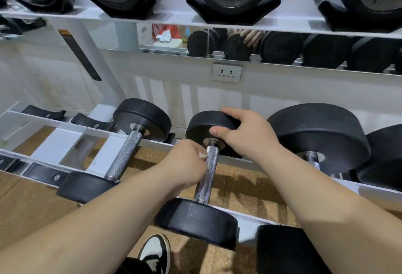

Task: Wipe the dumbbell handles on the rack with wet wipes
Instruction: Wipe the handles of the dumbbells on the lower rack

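**Mid-wipe on the middle dumbbell, lower level of the rack.**
The left hand [187, 160] is clenched round the far end of the handle [206, 181], with a scrap of white wipe [203, 154] peeking out of the grip. The right hand [245, 132] grasps the dumbbell [195, 219] by its far weight, steadying it on the rack [65, 143]. This looks like the scrub itself, only the far end covered so far. Next move, I reckon: slide that fist down the knurled bar toward the near weight, twisting, while the other grip stops any roll. The neighbour dumbbell [124, 156] at left and the bigger dumbbell [322, 134] at right wait alongside.
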Tool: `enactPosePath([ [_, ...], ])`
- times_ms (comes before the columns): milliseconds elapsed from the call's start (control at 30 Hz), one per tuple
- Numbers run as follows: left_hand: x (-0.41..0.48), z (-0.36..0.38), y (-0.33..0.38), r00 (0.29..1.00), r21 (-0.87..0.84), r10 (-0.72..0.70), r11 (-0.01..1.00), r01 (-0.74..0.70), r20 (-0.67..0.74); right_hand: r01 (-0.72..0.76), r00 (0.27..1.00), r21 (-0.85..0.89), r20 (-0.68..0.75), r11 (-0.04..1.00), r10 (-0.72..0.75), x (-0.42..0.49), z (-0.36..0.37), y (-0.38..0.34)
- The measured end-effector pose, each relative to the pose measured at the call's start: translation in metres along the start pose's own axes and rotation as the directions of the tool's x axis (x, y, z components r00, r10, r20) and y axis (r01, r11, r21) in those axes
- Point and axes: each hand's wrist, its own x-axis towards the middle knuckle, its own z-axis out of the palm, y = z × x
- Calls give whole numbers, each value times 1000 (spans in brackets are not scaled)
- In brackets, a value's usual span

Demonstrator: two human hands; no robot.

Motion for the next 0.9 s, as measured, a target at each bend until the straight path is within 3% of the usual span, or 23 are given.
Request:
enactPosePath([
  [133,-5,-18,-5,964,64,-118,992,105,237,6,1000,-46,-19,999,-6,-1,3,0],
  [333,-9,-5,17,999,-289,-5,957,20,54,-1,1000,-47,-22,999,0,5,4,3],
  [400,-15,-4,10,998,-177,-29,984,38,50,-6,1000,-17,-23,1000,5,5,4,5],
  [467,-26,-9,1,996,152,-24,988,10,91,-11,1000,0,-21,1000,11,5,5,6],
  [533,-31,-17,-4,983,295,-37,955,-17,178,-10,1000,6,-22,1000,10,6,5,5],
  [600,-26,-21,-3,979,163,-34,987,1,199,-11,999,4,-32,1000,11,7,6,5],
  [633,-19,-20,-1,983,-9,-24,1000,26,182,-12,999,-2,-39,1000,12,8,7,6],
  [700,-8,-15,1,996,-321,-11,946,38,85,-12,999,-18,-41,1000,12,8,8,5],
  [733,-5,-10,3,999,-358,-8,933,22,40,-13,999,-20,-38,1000,12,7,9,5],
  [800,-1,-1,-2,1000,-198,9,980,-10,-4,-15,999,2,-38,1000,15,7,8,5],
  [867,-7,-5,-5,998,168,0,986,-12,70,-22,999,33,-34,999,23,7,7,7],
  [900,-11,-11,-4,988,370,-30,929,-28,151,-24,999,39,-32,999,25,7,7,8],
])
